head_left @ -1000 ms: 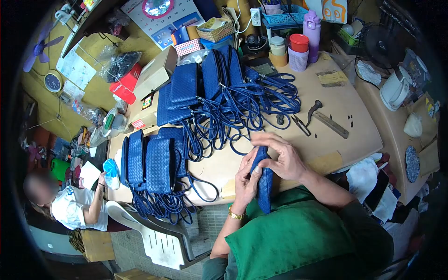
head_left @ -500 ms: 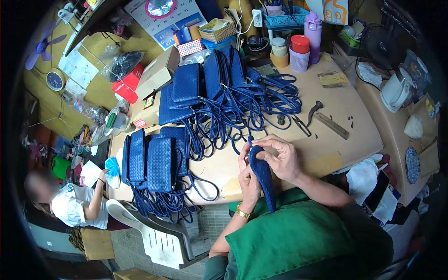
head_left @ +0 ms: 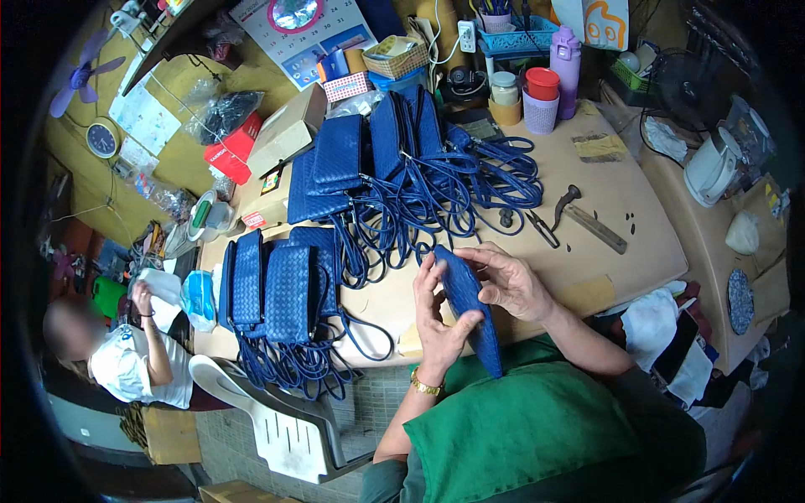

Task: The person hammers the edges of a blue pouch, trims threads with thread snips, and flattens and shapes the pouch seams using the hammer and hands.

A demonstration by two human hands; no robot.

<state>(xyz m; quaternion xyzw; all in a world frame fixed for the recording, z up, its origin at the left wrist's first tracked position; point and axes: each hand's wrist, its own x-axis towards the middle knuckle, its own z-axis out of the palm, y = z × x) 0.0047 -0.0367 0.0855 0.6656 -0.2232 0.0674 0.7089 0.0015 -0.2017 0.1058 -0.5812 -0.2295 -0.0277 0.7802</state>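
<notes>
A blue woven pouch (head_left: 466,302) is held up on its edge above the front of the table, in front of the green apron. My left hand (head_left: 438,334), with a gold watch at the wrist, grips it from the left, thumb across its lower part. From the right, my right hand (head_left: 513,287) has its fingertips on the pouch's upper edge, its thumb against the near face. Just beyond my hands lie the cords of several similar blue pouches (head_left: 335,155). Another group of blue woven pouches (head_left: 288,289) stands to the left, straps hanging over the table edge.
A hammer (head_left: 594,226), pliers (head_left: 542,228) and small dark pieces lie on the table (head_left: 646,251) to the right. Jars and a purple bottle (head_left: 565,71) stand behind. A white chair (head_left: 285,432) is at the front left. Another person (head_left: 138,360) sits at left, holding something white.
The pouch has turned so more of its broad face shows. My fingers have moved from pinching its top end to holding its sides. The other person's hand has risen with the white thing.
</notes>
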